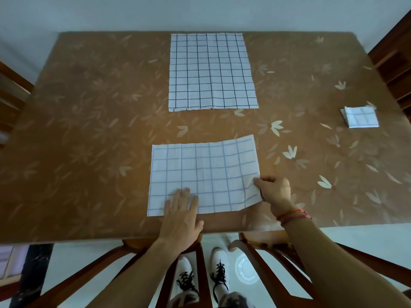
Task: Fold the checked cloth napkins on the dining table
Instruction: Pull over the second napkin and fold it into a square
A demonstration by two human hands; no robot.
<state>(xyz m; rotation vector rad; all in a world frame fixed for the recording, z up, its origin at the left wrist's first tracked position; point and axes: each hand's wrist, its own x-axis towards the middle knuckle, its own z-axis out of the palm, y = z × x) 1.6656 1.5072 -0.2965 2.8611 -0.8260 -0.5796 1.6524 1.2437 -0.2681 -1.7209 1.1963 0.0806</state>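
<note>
A white checked napkin point(204, 172), folded once into a wide rectangle, lies near the front edge of the brown leaf-patterned table point(89, 130). My left hand point(181, 212) rests flat with straight fingers on its near left part. My right hand point(274, 188) pinches the napkin's right edge near the lower right corner, which is lifted a little. A second checked napkin point(211, 72) lies spread flat at the far middle. A small folded checked napkin point(360, 116) sits at the right edge.
Wooden chairs stand at the front edge point(255, 252), at the left side point(13, 96) and at the right side point(393, 63). A white wall runs behind the table. My shoes point(220, 263) show on the pale floor below.
</note>
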